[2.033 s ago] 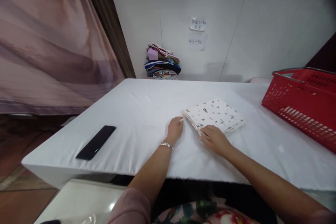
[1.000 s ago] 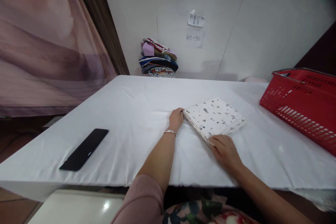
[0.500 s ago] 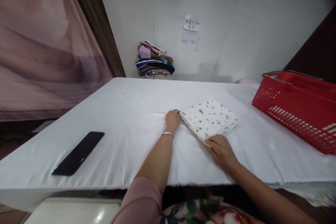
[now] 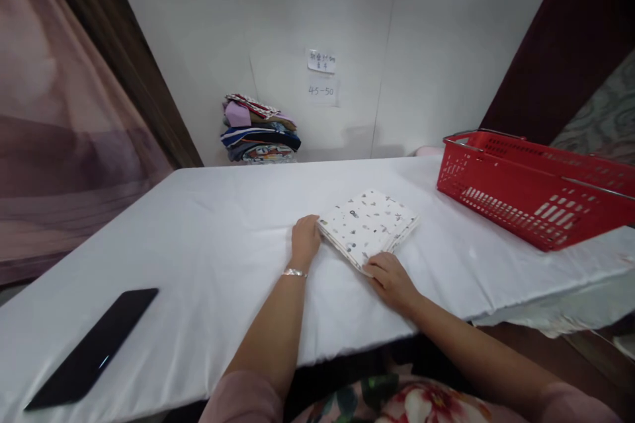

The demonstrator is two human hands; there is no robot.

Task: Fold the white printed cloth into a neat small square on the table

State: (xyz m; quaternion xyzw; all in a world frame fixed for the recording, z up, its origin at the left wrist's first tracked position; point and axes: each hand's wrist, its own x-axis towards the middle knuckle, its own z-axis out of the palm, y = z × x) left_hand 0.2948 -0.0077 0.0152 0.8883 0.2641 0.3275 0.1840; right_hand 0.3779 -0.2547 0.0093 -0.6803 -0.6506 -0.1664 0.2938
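Note:
A folded white cloth (image 4: pixel 368 221) with small printed motifs lies on the white-covered table (image 4: pixel 223 231), turned at an angle. My left hand (image 4: pixel 306 238), a silver bracelet at its wrist, grips the cloth's left corner; the fingertips are partly hidden at the edge. At the near corner, my right hand (image 4: pixel 391 277) pinches the folded layers, its fingers on top and the thumb out of sight below. The layers show along the cloth's near left and right edges.
To the right stands a red plastic basket (image 4: pixel 510 178) with metal handles. A dark phone-like slab (image 4: pixel 94 347) lies at the near left. Beyond the far edge is a stack of folded fabrics (image 4: pixel 260 135), beside paper signs (image 4: pixel 322 76) on the wall.
The view has turned to the right, so everything appears further left and more of the basket shows. Both hands remain at the same corners of the cloth.

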